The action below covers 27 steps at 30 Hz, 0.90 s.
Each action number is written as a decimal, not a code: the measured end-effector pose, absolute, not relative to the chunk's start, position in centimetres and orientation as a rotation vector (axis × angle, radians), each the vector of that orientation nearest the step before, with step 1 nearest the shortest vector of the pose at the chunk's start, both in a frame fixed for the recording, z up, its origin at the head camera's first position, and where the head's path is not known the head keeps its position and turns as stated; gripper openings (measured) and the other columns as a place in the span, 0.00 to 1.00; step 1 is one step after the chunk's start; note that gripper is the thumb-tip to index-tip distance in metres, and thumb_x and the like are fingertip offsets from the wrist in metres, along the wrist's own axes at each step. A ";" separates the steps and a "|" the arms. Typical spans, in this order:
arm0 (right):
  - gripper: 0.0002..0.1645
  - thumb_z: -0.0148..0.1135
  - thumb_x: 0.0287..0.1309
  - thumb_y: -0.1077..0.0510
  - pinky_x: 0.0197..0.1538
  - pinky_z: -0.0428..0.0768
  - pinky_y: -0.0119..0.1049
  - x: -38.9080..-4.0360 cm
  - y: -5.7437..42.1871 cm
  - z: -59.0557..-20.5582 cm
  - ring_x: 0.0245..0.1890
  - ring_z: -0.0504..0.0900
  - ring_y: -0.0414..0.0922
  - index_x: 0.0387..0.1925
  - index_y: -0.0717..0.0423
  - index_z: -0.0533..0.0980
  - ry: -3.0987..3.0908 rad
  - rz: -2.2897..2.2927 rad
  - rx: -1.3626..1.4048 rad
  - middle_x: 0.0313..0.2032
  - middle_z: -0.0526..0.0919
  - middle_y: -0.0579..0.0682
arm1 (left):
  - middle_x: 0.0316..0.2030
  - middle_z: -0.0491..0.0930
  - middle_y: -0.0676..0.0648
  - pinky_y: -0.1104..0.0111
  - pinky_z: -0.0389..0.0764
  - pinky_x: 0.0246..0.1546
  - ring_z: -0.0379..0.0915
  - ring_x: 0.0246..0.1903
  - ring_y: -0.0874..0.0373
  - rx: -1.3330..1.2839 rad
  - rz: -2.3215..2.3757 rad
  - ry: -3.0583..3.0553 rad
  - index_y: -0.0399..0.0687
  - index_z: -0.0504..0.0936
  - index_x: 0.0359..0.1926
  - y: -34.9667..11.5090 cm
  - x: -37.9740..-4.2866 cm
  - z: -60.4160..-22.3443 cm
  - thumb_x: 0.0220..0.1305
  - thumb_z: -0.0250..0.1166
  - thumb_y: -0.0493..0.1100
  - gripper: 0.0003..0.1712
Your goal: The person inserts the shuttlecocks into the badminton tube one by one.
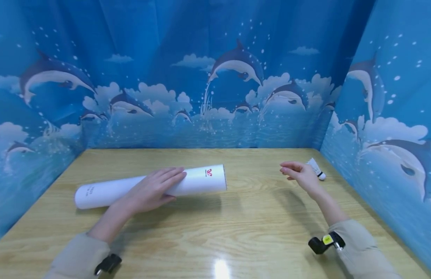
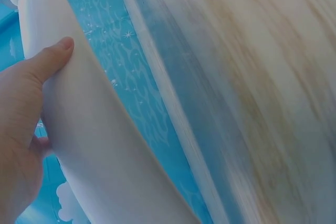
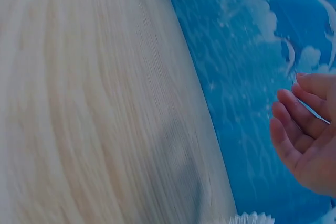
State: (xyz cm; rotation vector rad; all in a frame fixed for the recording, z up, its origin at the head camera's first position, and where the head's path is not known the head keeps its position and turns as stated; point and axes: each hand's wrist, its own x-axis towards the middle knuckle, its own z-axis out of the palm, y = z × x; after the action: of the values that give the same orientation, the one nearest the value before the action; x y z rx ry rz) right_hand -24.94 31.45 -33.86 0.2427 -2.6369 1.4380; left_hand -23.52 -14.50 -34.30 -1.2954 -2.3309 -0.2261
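Note:
A long white shuttlecock tube [image 1: 201, 179] with a small red logo lies across the left half of the view, its right end raised a little over the table. My left hand [image 1: 156, 190] grips it near the middle, thumb on the near side. In the left wrist view the thumb of that left hand [image 2: 21, 119] presses along the tube [image 2: 115, 145]. My right hand [image 1: 300, 176] hovers above the table at the right, its fingers loosely bent around nothing. Just beyond it a white shuttlecock [image 1: 316, 169] lies on its side. In the right wrist view the right hand [image 3: 310, 129] holds nothing.
The wooden table [image 1: 257, 224] runs back to a blue curtain [image 1: 159, 77] printed with dolphins. A similar curtain [image 1: 397, 128] borders the right side. Both sleeves carry black wrist cameras, with one camera [image 1: 325, 242] close over the table.

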 end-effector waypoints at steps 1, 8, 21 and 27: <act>0.26 0.53 0.65 0.55 0.40 0.80 0.28 -25.0 32.0 -33.9 0.36 0.75 0.26 0.55 0.73 0.69 -2.639 1.404 0.224 0.50 0.75 0.69 | 0.60 0.68 0.40 0.50 0.72 0.53 0.66 0.57 0.44 -1.294 -0.226 -2.332 0.41 0.66 0.64 -14.5 -23.5 -34.3 0.42 0.76 0.46 0.47; 0.27 0.53 0.65 0.54 0.37 0.78 0.24 -25.7 35.9 -34.0 0.33 0.71 0.21 0.55 0.73 0.69 -2.593 1.220 0.109 0.48 0.76 0.68 | 0.60 0.69 0.39 0.49 0.73 0.52 0.67 0.57 0.44 -1.293 -0.224 -2.325 0.41 0.67 0.64 -14.7 -23.5 -34.2 0.41 0.77 0.46 0.47; 0.31 0.49 0.66 0.51 0.37 0.75 0.35 -27.3 41.9 -35.3 0.42 0.74 0.46 0.61 0.71 0.63 -2.681 1.054 -0.149 0.52 0.71 0.70 | 0.60 0.68 0.40 0.49 0.72 0.53 0.66 0.57 0.44 -1.287 -0.236 -2.337 0.41 0.66 0.64 -14.6 -23.5 -34.3 0.42 0.76 0.46 0.47; 0.33 0.47 0.67 0.50 0.43 0.74 0.52 -28.1 42.6 -35.5 0.52 0.67 0.64 0.63 0.71 0.60 -2.746 1.051 -0.130 0.55 0.67 0.72 | 0.60 0.69 0.40 0.49 0.73 0.52 0.67 0.57 0.44 -1.278 -0.231 -2.340 0.41 0.67 0.64 -14.7 -23.5 -34.4 0.41 0.77 0.46 0.47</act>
State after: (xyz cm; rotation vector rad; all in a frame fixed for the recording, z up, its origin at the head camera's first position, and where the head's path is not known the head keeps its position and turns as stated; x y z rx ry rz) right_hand -28.14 42.56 -35.49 -0.1303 -2.7456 1.0512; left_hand -23.45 -14.74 -34.35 -1.2779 -2.3400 -0.2308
